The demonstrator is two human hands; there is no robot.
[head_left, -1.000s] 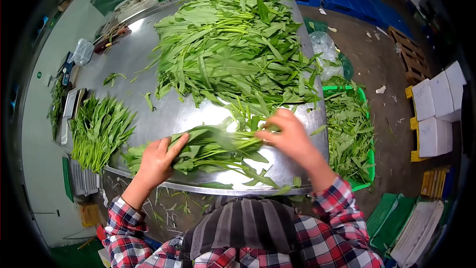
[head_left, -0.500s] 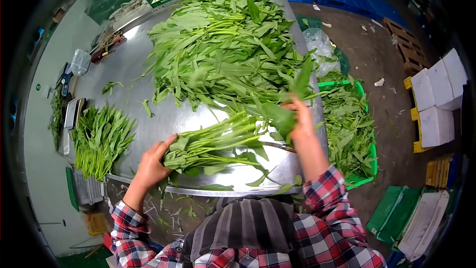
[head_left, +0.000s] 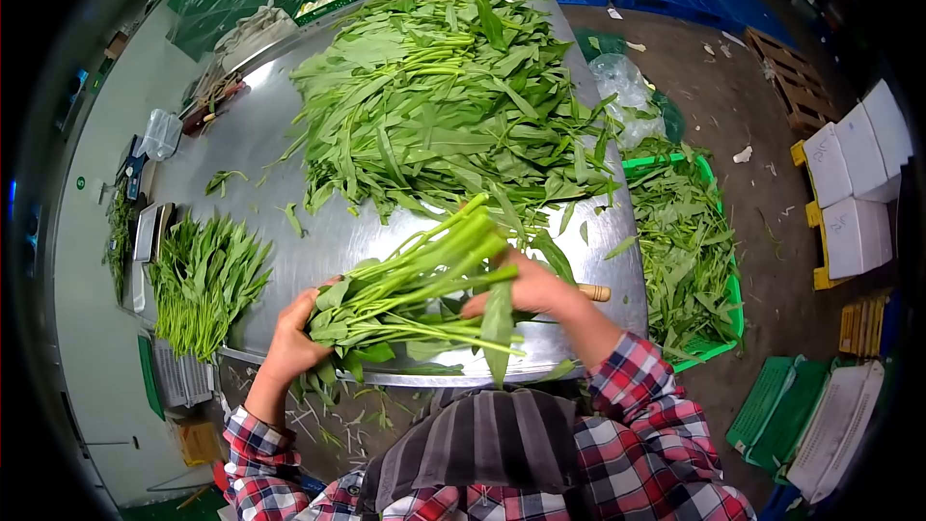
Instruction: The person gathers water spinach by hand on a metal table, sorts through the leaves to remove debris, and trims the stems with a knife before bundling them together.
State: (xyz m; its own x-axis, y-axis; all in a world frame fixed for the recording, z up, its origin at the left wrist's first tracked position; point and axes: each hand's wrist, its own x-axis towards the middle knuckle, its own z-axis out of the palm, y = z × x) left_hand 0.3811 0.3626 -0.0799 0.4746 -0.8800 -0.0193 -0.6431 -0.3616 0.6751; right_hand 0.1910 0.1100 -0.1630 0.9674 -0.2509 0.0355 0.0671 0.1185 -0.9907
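Note:
A bunch of leafy green stems (head_left: pixel 415 294) lies across my two hands near the front edge of the metal table (head_left: pixel 280 145). My left hand (head_left: pixel 297 333) is wrapped round its leafy left end. At the bunch's right side is my right hand (head_left: pixel 526 287), its fingers partly hidden behind the stems and leaves. A tool's wooden handle (head_left: pixel 595 292) shows just beyond my right wrist; the rest of the tool is mostly hidden. Behind the bunch spreads a large heap of the same greens (head_left: pixel 434 106). A neat bundle of greens (head_left: pixel 207 280) stands at the left.
A green crate (head_left: pixel 735 314) full of leaves is beside the table on the right. A scale (head_left: pixel 148 232) and a clear plastic container (head_left: pixel 161 135) are at the table's left. White boxes (head_left: pixel 858 236) and green crates (head_left: pixel 779 405) are on the far right.
My right hand has moved left and down to the bunch from the leaves at the table's right edge. The stems' right ends are raised, and the wooden handle now shows.

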